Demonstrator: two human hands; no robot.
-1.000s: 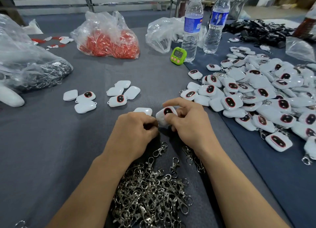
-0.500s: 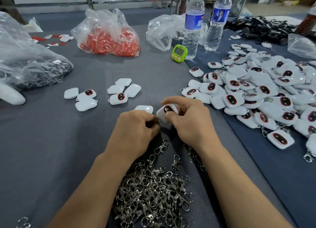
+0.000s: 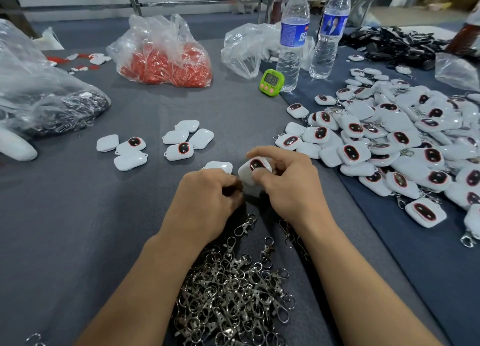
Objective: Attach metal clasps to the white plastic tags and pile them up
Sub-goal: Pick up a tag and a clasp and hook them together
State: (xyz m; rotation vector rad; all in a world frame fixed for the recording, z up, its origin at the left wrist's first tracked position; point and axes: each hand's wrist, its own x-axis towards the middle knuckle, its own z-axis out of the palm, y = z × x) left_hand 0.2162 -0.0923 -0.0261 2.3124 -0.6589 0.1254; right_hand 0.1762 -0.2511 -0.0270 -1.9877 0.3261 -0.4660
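My right hand (image 3: 285, 187) pinches a white plastic tag (image 3: 250, 173) with a dark oval window, thumb on its front. My left hand (image 3: 207, 200) is curled right beside the tag's lower corner; what its fingertips hold is hidden. Another white tag (image 3: 220, 166) lies on the cloth just behind my left hand. A heap of metal clasps (image 3: 233, 293) lies between my forearms. A large pile of tags with clasps (image 3: 389, 143) spreads over the right side. Several loose tags (image 3: 181, 143) lie at centre left.
Two water bottles (image 3: 293, 39) and a green timer (image 3: 271, 82) stand at the back. A bag of red parts (image 3: 163, 57), a clear bag (image 3: 246, 47) and a big bag of dark metal parts (image 3: 39, 99) sit behind and left. Black items (image 3: 389, 44) lie far right.
Both hands stay together on the tag, with only small finger shifts. The view has shifted slightly.
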